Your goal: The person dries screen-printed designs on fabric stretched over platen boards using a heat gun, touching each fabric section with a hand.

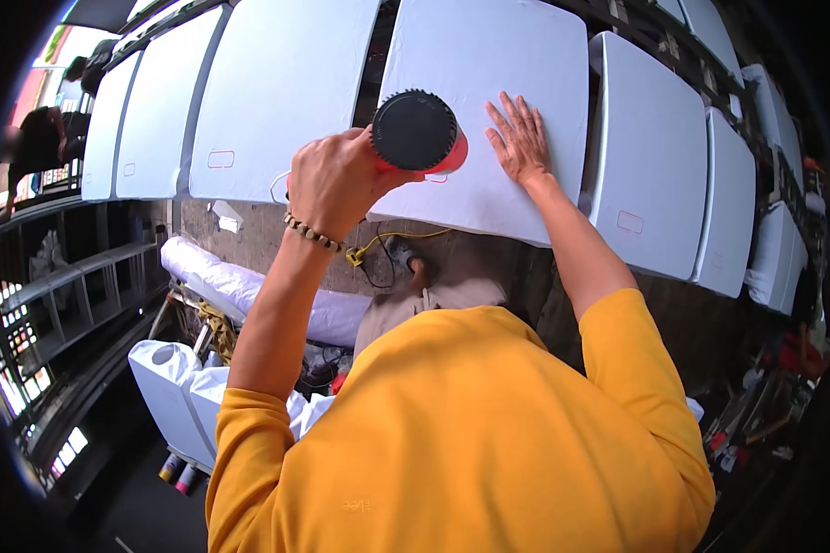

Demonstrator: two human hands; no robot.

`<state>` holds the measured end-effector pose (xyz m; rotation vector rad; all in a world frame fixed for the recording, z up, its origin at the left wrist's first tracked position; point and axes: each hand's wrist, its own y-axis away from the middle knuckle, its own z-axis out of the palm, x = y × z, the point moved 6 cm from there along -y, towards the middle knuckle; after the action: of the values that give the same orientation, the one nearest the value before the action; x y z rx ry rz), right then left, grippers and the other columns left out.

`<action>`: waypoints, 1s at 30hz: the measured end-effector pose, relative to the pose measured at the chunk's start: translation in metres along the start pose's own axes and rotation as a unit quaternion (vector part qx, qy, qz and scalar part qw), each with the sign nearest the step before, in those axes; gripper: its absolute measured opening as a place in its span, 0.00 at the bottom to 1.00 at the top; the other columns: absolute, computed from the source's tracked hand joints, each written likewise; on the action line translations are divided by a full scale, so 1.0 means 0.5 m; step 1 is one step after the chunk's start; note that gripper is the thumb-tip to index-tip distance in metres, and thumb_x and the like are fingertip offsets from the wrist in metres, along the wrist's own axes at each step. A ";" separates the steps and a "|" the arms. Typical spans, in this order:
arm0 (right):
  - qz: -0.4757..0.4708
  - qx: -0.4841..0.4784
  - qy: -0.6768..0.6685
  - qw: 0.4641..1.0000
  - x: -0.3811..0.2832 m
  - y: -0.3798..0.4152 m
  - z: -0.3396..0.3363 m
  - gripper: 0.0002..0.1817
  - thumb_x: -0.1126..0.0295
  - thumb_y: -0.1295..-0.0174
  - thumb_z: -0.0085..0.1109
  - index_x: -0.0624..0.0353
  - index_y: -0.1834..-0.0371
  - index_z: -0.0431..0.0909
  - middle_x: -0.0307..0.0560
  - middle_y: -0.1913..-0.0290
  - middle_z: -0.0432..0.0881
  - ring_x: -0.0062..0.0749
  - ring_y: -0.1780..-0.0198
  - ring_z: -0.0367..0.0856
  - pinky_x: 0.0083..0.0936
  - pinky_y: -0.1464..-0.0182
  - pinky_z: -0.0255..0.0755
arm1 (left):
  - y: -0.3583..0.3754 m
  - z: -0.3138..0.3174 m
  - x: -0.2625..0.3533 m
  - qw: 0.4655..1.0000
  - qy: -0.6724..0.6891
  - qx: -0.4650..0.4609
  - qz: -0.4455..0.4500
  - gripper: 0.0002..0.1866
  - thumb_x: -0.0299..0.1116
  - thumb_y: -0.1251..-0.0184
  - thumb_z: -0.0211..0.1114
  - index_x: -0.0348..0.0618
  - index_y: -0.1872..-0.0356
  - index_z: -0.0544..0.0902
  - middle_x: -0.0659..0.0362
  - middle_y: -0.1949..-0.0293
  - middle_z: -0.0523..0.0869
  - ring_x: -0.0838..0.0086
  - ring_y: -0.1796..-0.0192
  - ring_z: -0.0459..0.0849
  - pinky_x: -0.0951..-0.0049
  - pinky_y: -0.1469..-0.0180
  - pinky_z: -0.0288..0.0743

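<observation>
Red tool in left hand, over white panel under flat right hand; pale roll nearby.

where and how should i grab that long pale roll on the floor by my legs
Best guess: a two-handed hold from above on the pale roll, spread along the stretch between its visible left end and the trousers. It is long, rounded and lying down, with that stretch uncovered on top. Its other end is hidden, so its balance can't be told.

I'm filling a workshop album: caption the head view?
Left hand raising a red-and-black tool, right hand spread on a white-covered panel.
</observation>
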<state>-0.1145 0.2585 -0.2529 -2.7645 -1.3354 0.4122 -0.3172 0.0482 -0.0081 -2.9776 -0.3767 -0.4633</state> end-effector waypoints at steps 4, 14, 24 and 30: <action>0.004 -0.011 0.017 1.000 -0.002 0.003 -0.002 0.32 0.42 0.16 0.38 0.27 0.11 0.58 0.36 0.08 0.50 0.45 0.09 0.45 0.52 0.10 0.35 | -0.016 0.003 0.004 0.999 -0.001 -0.040 0.016 0.27 0.66 0.48 0.80 0.52 0.64 0.91 0.60 0.71 0.92 0.60 0.68 0.92 0.59 0.65 0.84; 0.009 -0.021 0.014 1.000 -0.008 0.001 -0.008 0.32 0.43 0.17 0.40 0.27 0.11 0.58 0.36 0.09 0.50 0.46 0.09 0.44 0.52 0.09 0.34 | -0.022 -0.030 -0.057 0.996 -0.066 -0.045 -0.030 0.25 0.63 0.48 0.82 0.51 0.67 0.92 0.61 0.70 0.92 0.60 0.67 0.92 0.59 0.63 0.84; -0.002 -0.011 0.013 1.000 -0.014 0.003 -0.017 0.32 0.45 0.18 0.45 0.31 0.12 0.60 0.38 0.09 0.53 0.48 0.10 0.47 0.55 0.10 0.37 | 0.012 -0.070 -0.109 0.989 -0.092 -0.048 -0.102 0.24 0.63 0.49 0.82 0.55 0.66 0.94 0.61 0.71 0.93 0.61 0.68 0.92 0.58 0.64 0.84; -0.002 0.002 0.000 1.000 -0.015 0.002 -0.018 0.32 0.45 0.18 0.46 0.32 0.12 0.61 0.40 0.09 0.53 0.49 0.10 0.47 0.55 0.10 0.38 | -0.003 -0.047 -0.081 0.997 -0.058 -0.019 -0.054 0.23 0.62 0.49 0.83 0.55 0.67 0.94 0.61 0.72 0.92 0.62 0.68 0.92 0.58 0.63 0.84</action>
<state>-0.1158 0.2526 -0.2429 -2.7588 -1.3380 0.4139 -0.3618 0.0371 0.0016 -3.0413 -0.5472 -0.3129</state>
